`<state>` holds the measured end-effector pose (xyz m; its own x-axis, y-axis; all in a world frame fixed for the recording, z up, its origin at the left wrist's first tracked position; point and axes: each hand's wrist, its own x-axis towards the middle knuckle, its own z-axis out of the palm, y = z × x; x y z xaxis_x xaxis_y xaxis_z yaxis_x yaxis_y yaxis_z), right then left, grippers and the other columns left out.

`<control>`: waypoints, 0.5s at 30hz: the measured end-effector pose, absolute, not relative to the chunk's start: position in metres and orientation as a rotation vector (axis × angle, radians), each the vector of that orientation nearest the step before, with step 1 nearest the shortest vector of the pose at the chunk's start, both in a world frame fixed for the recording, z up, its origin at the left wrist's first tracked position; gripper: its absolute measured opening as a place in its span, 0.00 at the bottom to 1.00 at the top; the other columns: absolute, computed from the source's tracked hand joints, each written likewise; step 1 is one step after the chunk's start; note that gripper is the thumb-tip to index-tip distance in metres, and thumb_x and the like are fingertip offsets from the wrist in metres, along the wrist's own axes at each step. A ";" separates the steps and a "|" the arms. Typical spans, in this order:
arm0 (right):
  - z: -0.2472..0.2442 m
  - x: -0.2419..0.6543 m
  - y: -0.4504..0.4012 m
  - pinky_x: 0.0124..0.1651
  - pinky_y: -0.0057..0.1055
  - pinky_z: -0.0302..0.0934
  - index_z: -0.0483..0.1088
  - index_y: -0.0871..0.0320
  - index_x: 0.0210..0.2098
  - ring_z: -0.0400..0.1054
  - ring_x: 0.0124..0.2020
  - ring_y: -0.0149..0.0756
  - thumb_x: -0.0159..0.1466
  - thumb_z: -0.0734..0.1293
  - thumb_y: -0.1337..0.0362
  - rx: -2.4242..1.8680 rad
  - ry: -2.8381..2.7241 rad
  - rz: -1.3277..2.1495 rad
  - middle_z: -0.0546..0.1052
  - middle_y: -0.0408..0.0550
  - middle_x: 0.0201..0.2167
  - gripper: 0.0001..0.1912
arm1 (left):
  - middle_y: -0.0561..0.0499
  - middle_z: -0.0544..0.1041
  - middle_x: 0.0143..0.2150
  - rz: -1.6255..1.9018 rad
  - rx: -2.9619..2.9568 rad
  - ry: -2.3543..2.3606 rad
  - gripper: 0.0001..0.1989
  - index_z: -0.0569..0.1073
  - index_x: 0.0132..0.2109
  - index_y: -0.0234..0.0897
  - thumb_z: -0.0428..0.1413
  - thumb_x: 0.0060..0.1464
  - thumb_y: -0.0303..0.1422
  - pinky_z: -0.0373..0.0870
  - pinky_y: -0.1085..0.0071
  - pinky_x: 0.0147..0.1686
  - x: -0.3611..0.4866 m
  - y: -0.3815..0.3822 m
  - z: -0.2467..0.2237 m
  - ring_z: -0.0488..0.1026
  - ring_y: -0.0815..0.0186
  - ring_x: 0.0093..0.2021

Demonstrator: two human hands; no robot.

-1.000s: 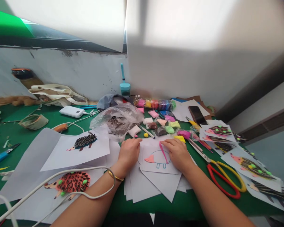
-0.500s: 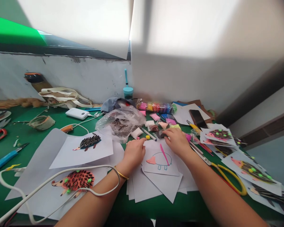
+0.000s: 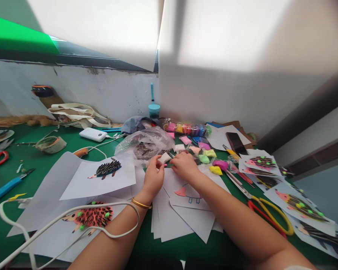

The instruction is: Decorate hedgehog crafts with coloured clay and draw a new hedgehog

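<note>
My left hand (image 3: 154,177) is beside the small white packet (image 3: 165,157), thumb and forefinger curved with a gap between them; nothing shows in it. My right hand (image 3: 184,165) reaches across the paper, fingertips bent down and together near the packet. What they hold, if anything, is hidden. Between the hands lies a small pink ball (image 3: 165,165). Below my right hand is a sheet with an outlined hedgehog (image 3: 193,194), its pink clay face (image 3: 180,192) filled in. My right hand and forearm cover part of the drawing.
Clay packets, including a yellow one (image 3: 215,170), lie behind the paper beside a plastic bag of seeds (image 3: 146,144). Yellow-handled scissors (image 3: 276,215) and finished hedgehog pictures (image 3: 298,202) lie right. A white cable (image 3: 73,207) loops over my left forearm.
My right hand has moved left, away from the dark packet, uncovering green and yellow packets. It now covers the yellow ball and pen. My left hand has shifted slightly left, its thumb and forefinger parting.
</note>
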<state>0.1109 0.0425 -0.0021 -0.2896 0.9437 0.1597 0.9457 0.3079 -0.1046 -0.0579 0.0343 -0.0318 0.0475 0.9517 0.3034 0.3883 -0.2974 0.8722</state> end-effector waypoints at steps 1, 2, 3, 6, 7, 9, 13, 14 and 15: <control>-0.004 0.104 0.045 0.46 0.39 0.51 0.78 0.52 0.41 0.63 0.47 0.45 0.64 0.66 0.60 -1.728 -2.389 -0.006 0.77 0.50 0.40 0.10 | 0.50 0.74 0.35 1.267 1.641 1.306 0.19 0.66 0.55 0.35 0.53 0.56 0.26 0.67 0.69 0.37 -0.057 0.035 -0.032 0.72 0.64 0.36; -0.005 0.097 0.048 0.46 0.39 0.51 0.78 0.52 0.41 0.63 0.47 0.46 0.64 0.66 0.59 -1.718 -2.393 0.003 0.77 0.51 0.39 0.10 | 0.50 0.73 0.35 1.290 1.549 1.256 0.19 0.66 0.55 0.35 0.54 0.55 0.27 0.66 0.70 0.36 -0.055 0.034 -0.033 0.71 0.65 0.36; -0.006 0.092 0.051 0.46 0.39 0.51 0.78 0.53 0.40 0.63 0.47 0.46 0.65 0.66 0.58 -1.710 -2.392 0.015 0.77 0.52 0.39 0.10 | 0.51 0.73 0.35 1.304 1.464 1.204 0.19 0.66 0.54 0.36 0.55 0.55 0.29 0.66 0.71 0.35 -0.053 0.034 -0.033 0.71 0.66 0.35; -0.008 0.085 0.056 0.46 0.39 0.52 0.79 0.55 0.37 0.64 0.46 0.46 0.65 0.66 0.59 -1.695 -2.377 0.070 0.78 0.53 0.38 0.10 | 0.51 0.74 0.34 1.289 1.247 1.070 0.20 0.65 0.54 0.36 0.57 0.54 0.33 0.65 0.73 0.34 -0.048 0.029 -0.032 0.71 0.67 0.35; -0.008 0.085 0.057 0.46 0.39 0.52 0.79 0.56 0.35 0.65 0.45 0.46 0.65 0.66 0.60 -1.691 -2.365 0.093 0.78 0.53 0.38 0.10 | 0.51 0.75 0.35 1.268 1.189 1.048 0.21 0.65 0.54 0.36 0.57 0.54 0.34 0.65 0.73 0.34 -0.048 0.028 -0.032 0.72 0.68 0.35; -0.006 0.088 0.057 0.46 0.39 0.52 0.78 0.56 0.34 0.65 0.45 0.46 0.64 0.67 0.60 -1.685 -2.321 0.143 0.78 0.53 0.37 0.09 | 0.50 0.76 0.35 1.222 1.095 1.038 0.21 0.65 0.54 0.36 0.56 0.55 0.35 0.63 0.74 0.32 -0.047 0.026 -0.030 0.72 0.68 0.35; -0.002 0.105 0.048 0.44 0.36 0.55 0.78 0.55 0.34 0.67 0.43 0.42 0.65 0.66 0.60 -1.671 -2.163 0.295 0.78 0.50 0.36 0.10 | 0.49 0.76 0.36 1.165 1.016 1.050 0.19 0.67 0.53 0.36 0.55 0.55 0.36 0.64 0.75 0.31 -0.047 0.023 -0.027 0.73 0.69 0.35; -0.001 0.109 0.044 0.42 0.34 0.56 0.78 0.55 0.34 0.68 0.41 0.40 0.65 0.65 0.59 -1.659 -2.120 0.350 0.78 0.49 0.35 0.10 | 0.49 0.76 0.36 1.160 1.029 1.046 0.18 0.68 0.52 0.36 0.56 0.55 0.36 0.64 0.75 0.31 -0.047 0.023 -0.028 0.73 0.69 0.35; -0.001 0.113 0.039 0.40 0.32 0.57 0.77 0.56 0.34 0.69 0.39 0.38 0.65 0.65 0.59 -1.643 -2.077 0.408 0.78 0.48 0.34 0.11 | 0.49 0.76 0.37 1.160 1.053 1.038 0.18 0.69 0.51 0.36 0.57 0.54 0.36 0.65 0.74 0.32 -0.046 0.023 -0.028 0.73 0.69 0.35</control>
